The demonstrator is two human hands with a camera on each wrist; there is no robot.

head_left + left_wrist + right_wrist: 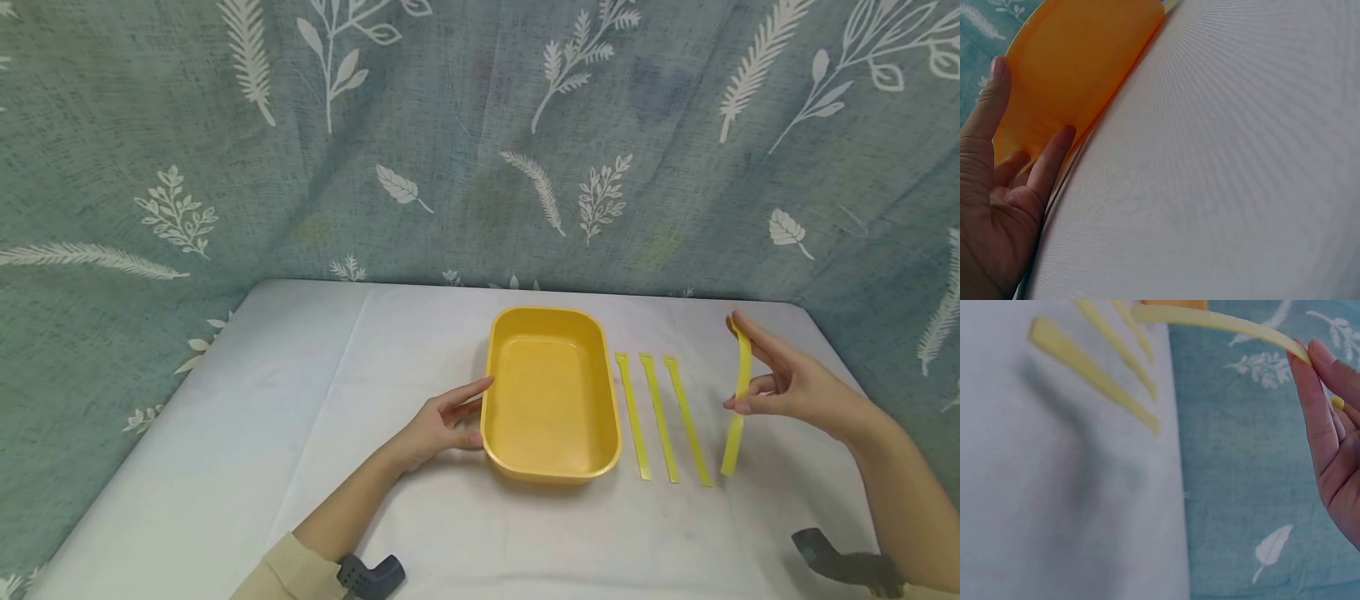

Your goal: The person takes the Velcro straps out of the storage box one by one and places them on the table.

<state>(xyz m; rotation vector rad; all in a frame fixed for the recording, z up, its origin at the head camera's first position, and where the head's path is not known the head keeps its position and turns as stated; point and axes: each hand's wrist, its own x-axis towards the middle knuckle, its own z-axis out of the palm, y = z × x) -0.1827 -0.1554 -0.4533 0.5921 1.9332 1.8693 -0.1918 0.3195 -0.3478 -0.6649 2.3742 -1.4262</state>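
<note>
A yellow rectangular plastic basin [551, 477] with rounded corners stands on the white-covered table. My left hand [442, 423] is at its left side, fingers fairly straight, with fingertips against the wall; the left wrist view shows them along the orange-looking basin wall [1085, 62]. My right hand [806, 387] pinches a flexible yellow strip [744, 367] between thumb and fingers and holds it lengthwise, its lower end hanging free. In the right wrist view this strip [1222, 322] bends in a gentle curve. Three similar yellow strips [660, 417] with slotted heads lie side by side between basin and right hand.
White cloth [360, 500] covers the table. Behind it and along both sides hangs a blue-green curtain [450, 217] with white leaf prints. Dark devices are strapped at the left wrist [371, 577] and the right wrist [847, 562].
</note>
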